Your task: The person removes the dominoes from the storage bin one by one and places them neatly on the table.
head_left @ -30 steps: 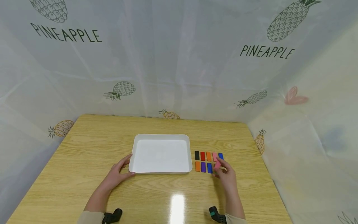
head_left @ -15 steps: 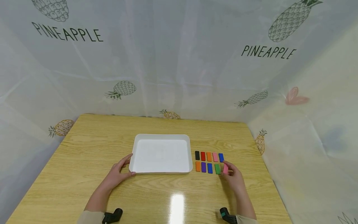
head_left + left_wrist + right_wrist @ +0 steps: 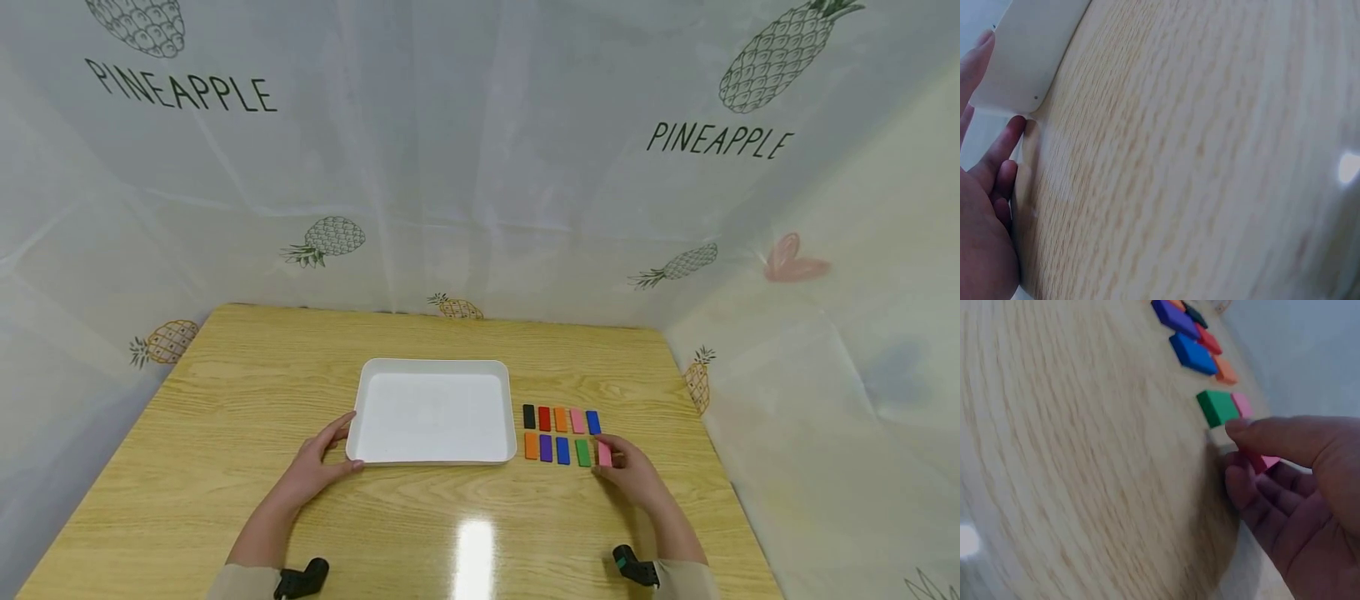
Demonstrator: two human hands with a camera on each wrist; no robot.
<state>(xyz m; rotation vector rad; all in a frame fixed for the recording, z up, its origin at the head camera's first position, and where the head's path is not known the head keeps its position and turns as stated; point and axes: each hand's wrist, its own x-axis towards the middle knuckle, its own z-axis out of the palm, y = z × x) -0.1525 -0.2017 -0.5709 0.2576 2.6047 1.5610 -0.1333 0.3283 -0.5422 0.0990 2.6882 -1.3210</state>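
Note:
My right hand [image 3: 636, 477] pinches a small pink block [image 3: 604, 454] between thumb and fingers, at the right end of the front row of blocks. In the right wrist view the fingers partly cover this pink block [image 3: 1263, 462], so whether it rests on the table is unclear. Just left of it lies a green block [image 3: 582, 452]. A shallow white rectangular tray [image 3: 435, 417] stands to the left of the blocks, with nothing in it. My left hand [image 3: 309, 467] touches the tray's near left corner with extended fingers, its thumb at the front edge.
In the front row also lie blue [image 3: 562, 451], purple [image 3: 546, 448] and orange [image 3: 531, 446] blocks. Behind them is a row with black [image 3: 529, 417], red [image 3: 544, 418], orange, pink [image 3: 577, 421] and blue blocks. A printed sheet [image 3: 450, 167] borders the wooden table [image 3: 262, 358].
My right hand has moved right with the pink block, from over the green block to the end of the front row, then slightly lower. The left hand and tray stay put.

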